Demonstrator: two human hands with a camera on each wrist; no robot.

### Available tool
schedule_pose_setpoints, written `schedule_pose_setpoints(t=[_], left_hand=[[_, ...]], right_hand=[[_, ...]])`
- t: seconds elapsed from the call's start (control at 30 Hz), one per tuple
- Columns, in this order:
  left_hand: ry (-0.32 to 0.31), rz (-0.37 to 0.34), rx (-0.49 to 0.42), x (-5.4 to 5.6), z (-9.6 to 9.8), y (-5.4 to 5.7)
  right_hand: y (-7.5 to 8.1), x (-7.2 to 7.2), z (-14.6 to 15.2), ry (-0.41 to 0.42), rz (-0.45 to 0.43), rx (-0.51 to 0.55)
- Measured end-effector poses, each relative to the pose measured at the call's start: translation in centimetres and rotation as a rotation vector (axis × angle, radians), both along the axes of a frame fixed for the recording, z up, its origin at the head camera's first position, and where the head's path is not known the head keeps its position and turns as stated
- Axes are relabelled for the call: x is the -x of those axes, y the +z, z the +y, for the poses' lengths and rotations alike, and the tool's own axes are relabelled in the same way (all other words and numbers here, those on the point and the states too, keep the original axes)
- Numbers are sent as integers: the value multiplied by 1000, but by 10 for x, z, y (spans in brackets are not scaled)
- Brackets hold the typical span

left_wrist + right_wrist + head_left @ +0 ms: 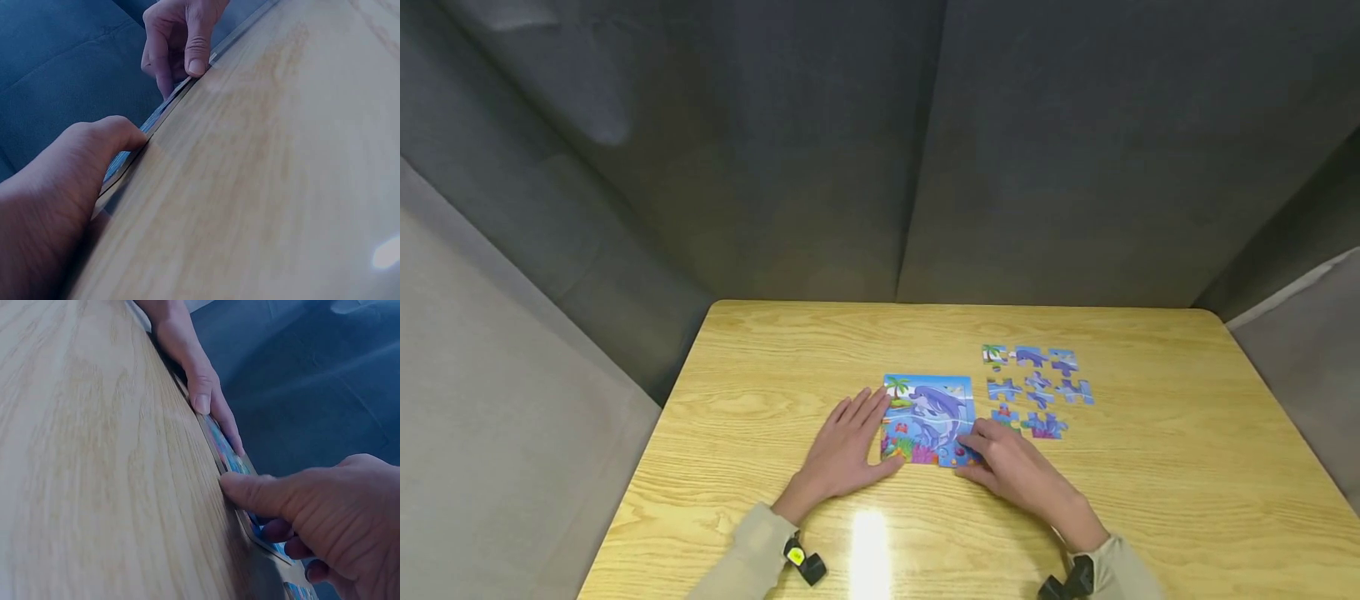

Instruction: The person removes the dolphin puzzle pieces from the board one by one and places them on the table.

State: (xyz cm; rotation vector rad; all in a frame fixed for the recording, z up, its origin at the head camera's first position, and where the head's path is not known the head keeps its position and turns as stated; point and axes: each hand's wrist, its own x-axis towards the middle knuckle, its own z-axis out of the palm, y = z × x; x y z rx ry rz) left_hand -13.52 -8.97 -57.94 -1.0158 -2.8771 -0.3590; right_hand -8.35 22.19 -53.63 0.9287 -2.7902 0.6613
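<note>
A dolphin jigsaw puzzle (928, 404) lies on the wooden table in the head view, showing a palm tree, sea and coral. Along its left edge my left hand (848, 446) rests with fingers straight, the thumb at the lower left corner. My right hand (1018, 467) pinches a corner puzzle piece (950, 459) at the lower right, which juts slightly below the picture's bottom edge. In the right wrist view, the right thumb (250, 490) is at the near edge and the other fingers curl beside it. The right fingers cover part of that corner.
Several loose puzzle pieces (1039, 390) lie in rough rows to the right of the picture, close beyond my right hand. Dark grey curtains (805, 167) hang behind the table's far edge. Light reflects off the tabletop (760, 350) near the front.
</note>
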Motion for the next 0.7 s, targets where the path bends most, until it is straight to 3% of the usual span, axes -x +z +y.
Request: schedule_pose_setpoints(t=[0.33, 0.7], left_hand=[[8, -15, 18, 1, 0, 0], [3, -8, 1, 1, 1, 1]], right_hand=[[2, 4, 2, -56, -171, 90], [-2, 8, 5, -90, -137, 106]])
